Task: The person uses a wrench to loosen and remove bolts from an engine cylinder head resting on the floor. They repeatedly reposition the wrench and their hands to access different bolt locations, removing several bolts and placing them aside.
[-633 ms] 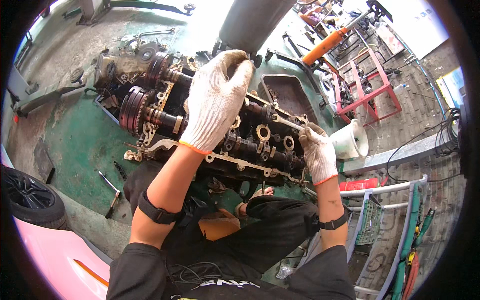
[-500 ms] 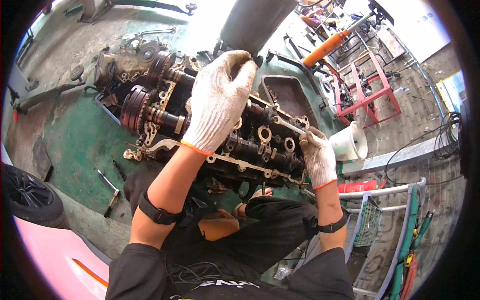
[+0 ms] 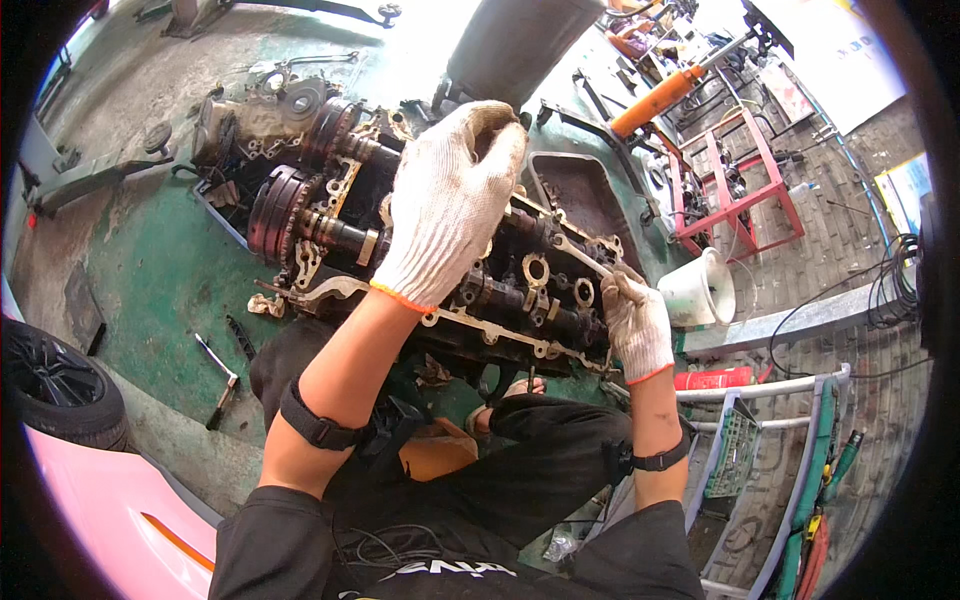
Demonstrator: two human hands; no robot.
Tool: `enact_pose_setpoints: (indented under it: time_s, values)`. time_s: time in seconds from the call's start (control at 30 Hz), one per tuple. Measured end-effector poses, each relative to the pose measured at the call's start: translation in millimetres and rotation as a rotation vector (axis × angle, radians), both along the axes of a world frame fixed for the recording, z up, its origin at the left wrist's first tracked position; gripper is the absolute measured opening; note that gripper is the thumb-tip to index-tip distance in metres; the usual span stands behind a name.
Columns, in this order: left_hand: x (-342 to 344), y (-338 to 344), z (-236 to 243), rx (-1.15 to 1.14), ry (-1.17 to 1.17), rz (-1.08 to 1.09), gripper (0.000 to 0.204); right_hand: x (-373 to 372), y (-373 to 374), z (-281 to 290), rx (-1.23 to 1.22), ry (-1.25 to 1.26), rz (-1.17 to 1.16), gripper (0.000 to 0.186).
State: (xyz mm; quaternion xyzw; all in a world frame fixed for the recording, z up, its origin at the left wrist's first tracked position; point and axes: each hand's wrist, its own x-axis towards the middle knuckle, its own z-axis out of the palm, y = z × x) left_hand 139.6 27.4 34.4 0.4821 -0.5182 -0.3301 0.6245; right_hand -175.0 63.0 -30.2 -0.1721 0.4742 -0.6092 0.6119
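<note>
Over the engine (image 3: 497,292), right hand (image 3: 638,318) grips a wrench (image 3: 580,254), left hand (image 3: 450,205) curls (any hold unclear).

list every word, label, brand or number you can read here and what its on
Black shirt: white lettering on the front, creased; not copied out here.
White board, upper right: dark marks, too blurred to read.
Red cylinder: any print is too small to read.
Wrench: no readable marking.

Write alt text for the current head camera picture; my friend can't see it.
A person's gloved right hand holds a wrench over a grimy, opened engine; the gloved left hand is curled above it. A white bucket and red cylinder are to the right.
</note>
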Motion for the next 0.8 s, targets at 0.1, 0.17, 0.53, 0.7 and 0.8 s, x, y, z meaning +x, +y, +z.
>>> enact_pose_setpoints:
  time_s: [0.1, 0.17, 0.53, 0.7, 0.8]
  values:
    - [-2, -1, 0, -0.049, -0.019, 0.019, 0.037, -6, -13, 3, 0.036, 0.019, 0.019, 0.018]
    - [-3, -1, 0, -0.056, -0.021, 0.023, 0.037, -9, -26, 5, 0.044, 0.034, 0.026, 0.016]
    - [2, -4, -1, -0.011, 0.013, 0.021, 0.036, 90, -112, 46, -0.123, 0.632, 0.218, 0.030]
    - [7, -8, -2, -0.057, 0.150, 0.125, 0.034, 156, -93, 55, -0.503, 1.471, 0.522, 0.025]
    - [14, -10, -1, -0.119, 0.199, 0.223, 0.035, 165, -56, 51, -0.944, 1.743, 0.520, 0.014]
